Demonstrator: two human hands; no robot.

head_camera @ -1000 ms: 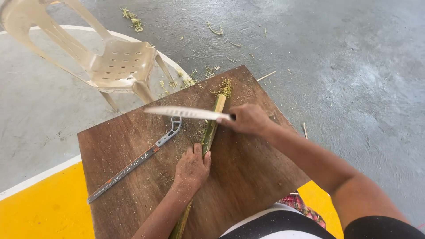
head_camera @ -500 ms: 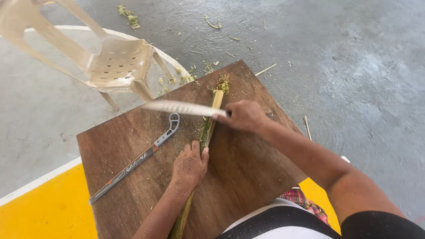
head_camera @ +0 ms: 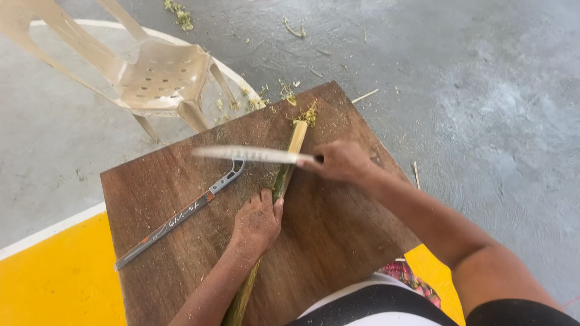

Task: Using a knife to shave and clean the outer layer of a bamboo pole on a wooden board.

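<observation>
On a big dark brown wooden board (head_camera: 338, 241) that lies over a grey concrete floor (head_camera: 483, 72), a long thin green and yellow plant stalk (head_camera: 284, 175) lies flat, running from the far edge of the board down toward the person. The far end of the stalk is pale yellow, and a small heap of green and yellow crumbs (head_camera: 309, 113) sits right at its tip. The left hand (head_camera: 257, 222) rests on top of the stalk near its middle, with the fingers bent down over it and pressing it to the board. The right hand (head_camera: 341, 162) is closed tight around the handle of a long silver knife (head_camera: 254, 154). The blade sticks out to the left, is held flat above the board, and crosses over the stalk just beyond the left hand. The blade looks blurry. A long thin grey metal saw frame with an orange and dark handle (head_camera: 181, 214) lies on the board to the left of the stalk, slanting from near the knife down to the left corner. Fine sawdust and tiny bits are spread over the board. Behind the board stands a cream plastic chair (head_camera: 151, 69) with holes in its seat. More green bits (head_camera: 178, 13) lie on the floor past the chair. A patch of yellow painted floor (head_camera: 54, 278) with a white line shows at the lower left.
</observation>
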